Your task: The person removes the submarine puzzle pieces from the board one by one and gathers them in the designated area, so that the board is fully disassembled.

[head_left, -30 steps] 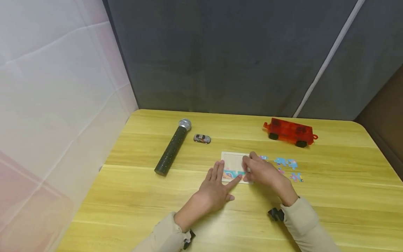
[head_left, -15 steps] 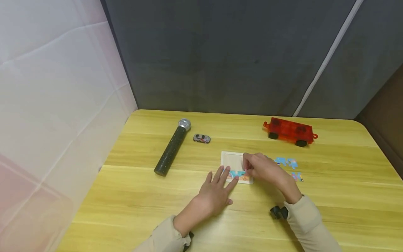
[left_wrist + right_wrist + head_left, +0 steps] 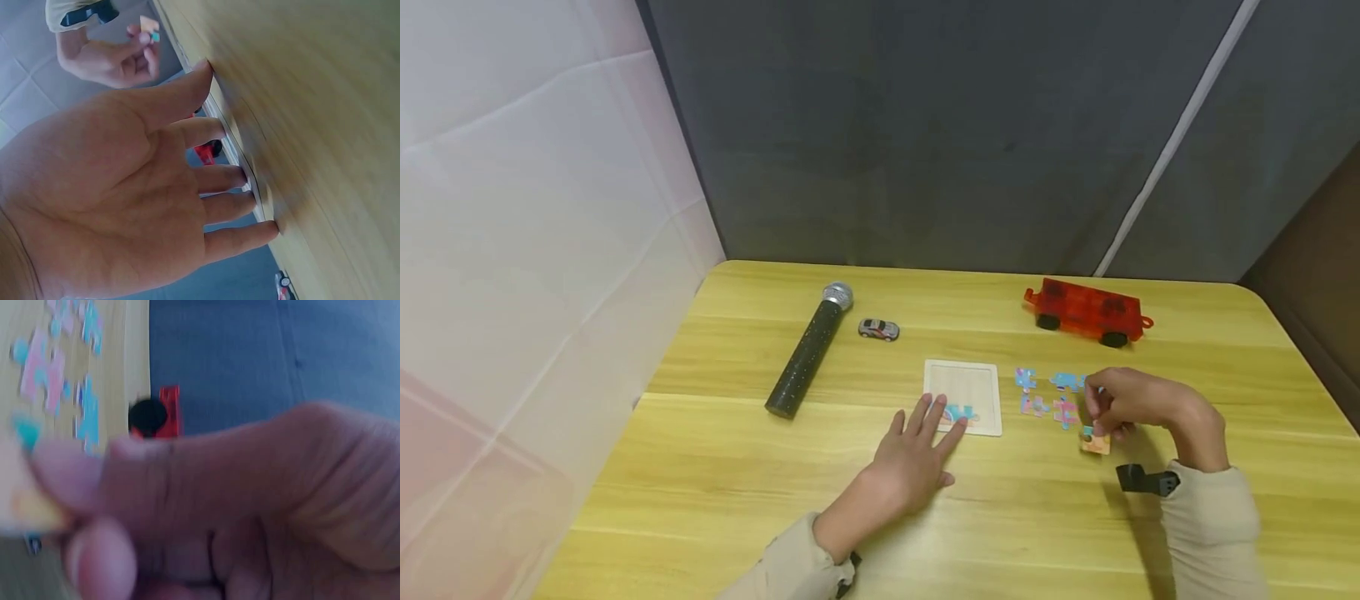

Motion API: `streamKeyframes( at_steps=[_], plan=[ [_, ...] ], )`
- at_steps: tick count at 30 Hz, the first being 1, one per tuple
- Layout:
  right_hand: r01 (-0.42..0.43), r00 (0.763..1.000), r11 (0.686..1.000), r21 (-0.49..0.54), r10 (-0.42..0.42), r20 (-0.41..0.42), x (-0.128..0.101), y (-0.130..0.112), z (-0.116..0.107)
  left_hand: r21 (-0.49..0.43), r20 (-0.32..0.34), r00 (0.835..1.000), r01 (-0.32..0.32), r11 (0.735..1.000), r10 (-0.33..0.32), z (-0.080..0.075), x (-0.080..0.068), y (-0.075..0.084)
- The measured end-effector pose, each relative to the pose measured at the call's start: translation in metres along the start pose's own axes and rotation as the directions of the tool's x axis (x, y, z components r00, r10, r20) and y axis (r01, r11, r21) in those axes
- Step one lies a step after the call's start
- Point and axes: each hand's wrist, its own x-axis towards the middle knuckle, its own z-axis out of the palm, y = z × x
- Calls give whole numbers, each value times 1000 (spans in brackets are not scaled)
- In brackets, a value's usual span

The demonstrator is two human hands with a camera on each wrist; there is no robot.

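My left hand (image 3: 906, 467) lies with spread, straight fingers over the lower left of a pale wooden puzzle tray (image 3: 962, 383). Under and beside its fingertips, teal and orange puzzle pieces (image 3: 957, 413) sit along the tray's bottom. To the right of the tray, my right hand (image 3: 1157, 412) pinches an orange puzzle piece with a teal corner (image 3: 1097, 444) between thumb and fingers. The right wrist view shows this held piece (image 3: 19, 494) blurred at the thumb tip. Several blue and pink loose pieces (image 3: 1064, 412) lie on the table between tray and right hand.
A black microphone (image 3: 808, 358) with a silver head lies at the left of the wooden table (image 3: 737, 492). Near it stands a small toy car (image 3: 878, 330). A translucent red toy wagon (image 3: 1090, 310) with black wheels is at the back right, before a grey partition (image 3: 925, 150).
My right hand has lifted the orange piece from the tray's lower right and carried it right, past the loose pieces. That corner now shows bare wood. The left hand has stayed nearly still.
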Motion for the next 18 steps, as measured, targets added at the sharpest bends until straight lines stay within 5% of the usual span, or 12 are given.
streamKeyframes(
  at_steps=[10, 18],
  plan=[
    [-187, 982, 977, -98, 186, -17, -3, 17, -7, -63, -6, 1000, 8, 998, -8, 1, -1, -5],
    [-291, 956, 925, -243, 274, -103, 1, 13, 2, -89, -27, 1000, -10, 996, 8, 1, 0, -5]
  ],
)
